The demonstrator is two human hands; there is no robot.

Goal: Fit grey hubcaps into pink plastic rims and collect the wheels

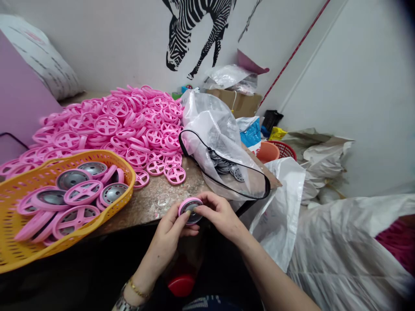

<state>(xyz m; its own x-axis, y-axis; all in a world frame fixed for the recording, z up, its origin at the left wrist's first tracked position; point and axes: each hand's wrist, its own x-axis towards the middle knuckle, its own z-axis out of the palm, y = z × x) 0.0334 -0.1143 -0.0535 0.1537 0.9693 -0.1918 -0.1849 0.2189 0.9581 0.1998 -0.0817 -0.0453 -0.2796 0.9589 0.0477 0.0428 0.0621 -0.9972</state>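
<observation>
Both my hands hold one pink plastic wheel (190, 210) with a grey disc set in it, just off the table's front edge. My left hand (170, 233) grips its lower left rim with curled fingers. My right hand (220, 214) pinches its right side, thumb on the grey disc. A large heap of pink spoked wheels (116, 125) covers the table behind. A yellow basket (19, 252) at the left holds several pink wheels fitted with grey discs. A clear plastic bag (220, 142) with grey discs (223, 166) lies open to the right.
The brown table top (152, 198) shows between the basket and the bag. Cardboard box (240, 101) and plastic wraps stand at the back. An orange pot (267, 152) and red basket (285, 149) sit lower right, amid white sacks (340, 242). A red-capped object (181, 285) is under my hands.
</observation>
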